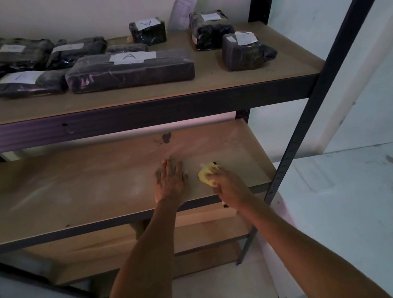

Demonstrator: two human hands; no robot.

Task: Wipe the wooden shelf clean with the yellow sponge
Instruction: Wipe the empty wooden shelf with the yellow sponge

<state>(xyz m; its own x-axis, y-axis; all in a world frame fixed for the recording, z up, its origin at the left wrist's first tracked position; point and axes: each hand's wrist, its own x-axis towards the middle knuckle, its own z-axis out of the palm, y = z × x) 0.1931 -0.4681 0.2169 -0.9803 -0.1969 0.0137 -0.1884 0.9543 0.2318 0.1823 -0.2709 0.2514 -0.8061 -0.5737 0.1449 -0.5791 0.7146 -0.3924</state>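
The wooden shelf is the middle board of a dark metal rack, dusty with pale streaks and a dark stain near its back. My right hand presses the yellow sponge onto the board near the front right; the sponge sticks out to the left of my fingers. My left hand lies flat, palm down and fingers spread, on the board just left of the sponge, holding nothing.
The upper shelf carries several black wrapped packages with white labels. A dark metal upright runs down the rack's front right corner. Lower boards show beneath. White walls stand to the right.
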